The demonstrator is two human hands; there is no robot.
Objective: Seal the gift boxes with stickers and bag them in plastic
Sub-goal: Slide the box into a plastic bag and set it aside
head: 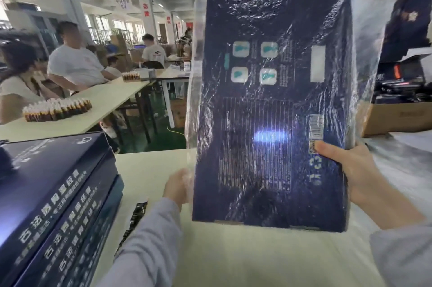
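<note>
Right hand (350, 170) is clamped on the lower right edge of the gift box (268, 111), thumb pressed flat on the front next to the little barcode label, fingers out of sight behind it. Left hand (177, 186) is up against the lower left edge, but it's blurry and half behind the plastic, so can't tell if it's actually gripping or just touching. That navy box sits inside a clear, crinkly plastic bag (364, 57) and is held upright off the white table (233, 258), printed side toward the camera. On the left of the table there's a stack of matching navy boxes (58, 193), and a black strip (134, 219) lies just beside the grey left sleeve. Next table over has rows of small brown bottles (58, 109) with people seated behind. An open cardboard carton (397, 116) sits far right.
</note>
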